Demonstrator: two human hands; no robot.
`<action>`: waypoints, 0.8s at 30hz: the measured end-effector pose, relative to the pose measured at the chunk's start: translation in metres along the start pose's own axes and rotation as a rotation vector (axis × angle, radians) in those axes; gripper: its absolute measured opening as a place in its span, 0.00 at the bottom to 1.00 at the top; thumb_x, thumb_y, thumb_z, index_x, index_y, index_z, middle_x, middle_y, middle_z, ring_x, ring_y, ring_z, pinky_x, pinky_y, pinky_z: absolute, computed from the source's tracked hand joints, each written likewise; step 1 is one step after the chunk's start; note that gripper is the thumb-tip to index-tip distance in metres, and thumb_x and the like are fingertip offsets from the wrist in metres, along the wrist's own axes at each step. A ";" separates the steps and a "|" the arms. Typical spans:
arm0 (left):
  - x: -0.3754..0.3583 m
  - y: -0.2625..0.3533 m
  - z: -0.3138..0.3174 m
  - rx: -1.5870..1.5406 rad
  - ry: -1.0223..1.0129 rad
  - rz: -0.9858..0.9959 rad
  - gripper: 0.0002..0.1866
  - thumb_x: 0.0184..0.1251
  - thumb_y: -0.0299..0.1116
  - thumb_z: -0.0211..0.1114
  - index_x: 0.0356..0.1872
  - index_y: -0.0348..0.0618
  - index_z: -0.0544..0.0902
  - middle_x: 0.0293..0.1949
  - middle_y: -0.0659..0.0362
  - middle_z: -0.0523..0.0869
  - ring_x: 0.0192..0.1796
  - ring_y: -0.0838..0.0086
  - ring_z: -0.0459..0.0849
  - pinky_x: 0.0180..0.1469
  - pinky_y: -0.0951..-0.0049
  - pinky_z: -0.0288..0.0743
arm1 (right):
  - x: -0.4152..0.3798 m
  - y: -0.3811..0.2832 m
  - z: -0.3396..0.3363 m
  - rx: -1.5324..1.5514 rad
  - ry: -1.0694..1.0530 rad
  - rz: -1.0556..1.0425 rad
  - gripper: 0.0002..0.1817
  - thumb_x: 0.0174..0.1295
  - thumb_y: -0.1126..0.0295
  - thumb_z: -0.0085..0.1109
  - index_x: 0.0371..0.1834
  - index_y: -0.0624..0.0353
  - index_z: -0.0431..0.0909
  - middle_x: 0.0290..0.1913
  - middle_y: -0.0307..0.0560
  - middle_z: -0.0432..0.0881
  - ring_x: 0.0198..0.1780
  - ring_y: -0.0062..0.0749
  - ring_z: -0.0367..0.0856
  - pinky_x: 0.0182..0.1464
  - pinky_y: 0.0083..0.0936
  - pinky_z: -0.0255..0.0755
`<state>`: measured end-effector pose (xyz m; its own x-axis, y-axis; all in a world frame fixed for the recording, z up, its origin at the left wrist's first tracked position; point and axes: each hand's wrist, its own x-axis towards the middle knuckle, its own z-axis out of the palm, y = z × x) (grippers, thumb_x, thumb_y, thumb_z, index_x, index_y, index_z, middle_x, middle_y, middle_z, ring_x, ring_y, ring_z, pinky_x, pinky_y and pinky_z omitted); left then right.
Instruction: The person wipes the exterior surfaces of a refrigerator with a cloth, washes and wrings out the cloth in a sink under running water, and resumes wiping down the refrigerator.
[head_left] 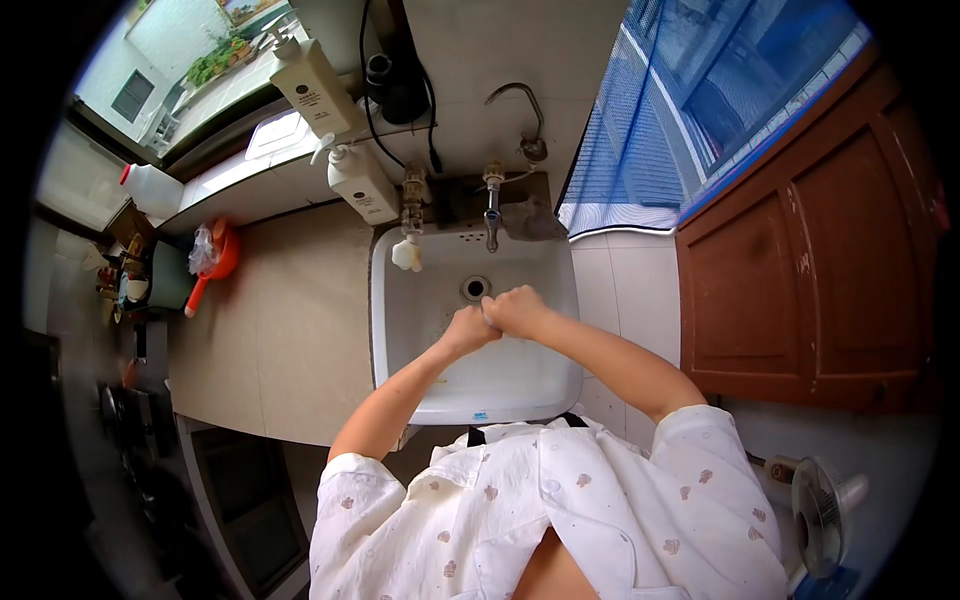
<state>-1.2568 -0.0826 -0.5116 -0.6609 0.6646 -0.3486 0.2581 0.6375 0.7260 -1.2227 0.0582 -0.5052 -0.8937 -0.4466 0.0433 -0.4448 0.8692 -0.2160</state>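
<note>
Over the white sink basin (pixel 410 340), near its round drain (pixel 475 288), my two hands meet knuckle to knuckle. My left hand (pixel 468 330) is closed, and so is my right hand (pixel 516 310). A small pale bit of something shows between them, too small to name. Above the drain hangs a metal faucet (pixel 492 215), apart from my hands. A yellowish-white piece (pixel 406 254) hangs at a second tap (pixel 413 195) on the basin's back left.
Two pump bottles (pixel 312 85) (pixel 361 183) stand behind the basin. On the left counter (pixel 290 310) lies a red ladle (pixel 226 250). A brown wooden door (pixel 800 250) and blue mesh (pixel 650 110) are at the right, with a fan (pixel 820 515) below.
</note>
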 end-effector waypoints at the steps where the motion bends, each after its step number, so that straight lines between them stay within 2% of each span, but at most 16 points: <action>1: 0.000 0.005 -0.001 0.122 0.028 0.007 0.14 0.42 0.39 0.63 0.24 0.37 0.78 0.24 0.46 0.81 0.27 0.53 0.79 0.31 0.63 0.73 | 0.001 -0.002 -0.002 0.032 -0.047 0.060 0.07 0.42 0.69 0.56 0.24 0.57 0.71 0.22 0.50 0.79 0.23 0.42 0.80 0.24 0.35 0.72; 7: 0.000 -0.004 0.016 0.222 0.166 0.080 0.13 0.46 0.38 0.61 0.20 0.36 0.78 0.21 0.45 0.79 0.26 0.52 0.79 0.31 0.61 0.74 | 0.004 -0.009 0.000 0.187 -0.274 0.288 0.06 0.42 0.71 0.55 0.24 0.60 0.77 0.28 0.54 0.81 0.33 0.45 0.81 0.34 0.37 0.75; 11: 0.004 -0.021 0.029 0.208 0.218 0.156 0.12 0.48 0.37 0.60 0.21 0.36 0.79 0.22 0.44 0.79 0.26 0.52 0.80 0.31 0.60 0.74 | 0.005 -0.009 0.009 0.274 -0.372 0.426 0.08 0.44 0.72 0.53 0.25 0.62 0.79 0.31 0.56 0.80 0.36 0.47 0.80 0.38 0.39 0.74; 16: 0.000 -0.015 0.030 0.314 0.160 0.070 0.10 0.51 0.34 0.55 0.24 0.37 0.79 0.20 0.43 0.79 0.26 0.50 0.79 0.30 0.59 0.74 | 0.002 -0.009 0.011 0.387 -0.441 0.468 0.09 0.44 0.72 0.52 0.27 0.63 0.79 0.33 0.59 0.80 0.38 0.50 0.79 0.40 0.39 0.73; 21: -0.004 -0.013 0.028 0.367 0.124 0.082 0.09 0.52 0.34 0.54 0.24 0.38 0.78 0.20 0.44 0.79 0.26 0.50 0.79 0.30 0.58 0.74 | 0.000 -0.011 0.004 0.486 -0.513 0.488 0.10 0.44 0.73 0.51 0.27 0.65 0.79 0.33 0.61 0.79 0.38 0.52 0.78 0.40 0.40 0.73; 24: -0.006 -0.015 0.028 0.388 0.108 0.107 0.09 0.52 0.34 0.54 0.25 0.38 0.77 0.20 0.45 0.80 0.25 0.50 0.79 0.30 0.58 0.74 | -0.001 -0.008 0.015 0.531 -0.511 0.461 0.09 0.45 0.73 0.50 0.26 0.66 0.79 0.31 0.62 0.79 0.36 0.51 0.79 0.37 0.38 0.73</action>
<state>-1.2372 -0.0853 -0.5371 -0.6809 0.7034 -0.2041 0.5623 0.6806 0.4698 -1.2169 0.0484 -0.5177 -0.7851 -0.2258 -0.5767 0.1554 0.8295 -0.5364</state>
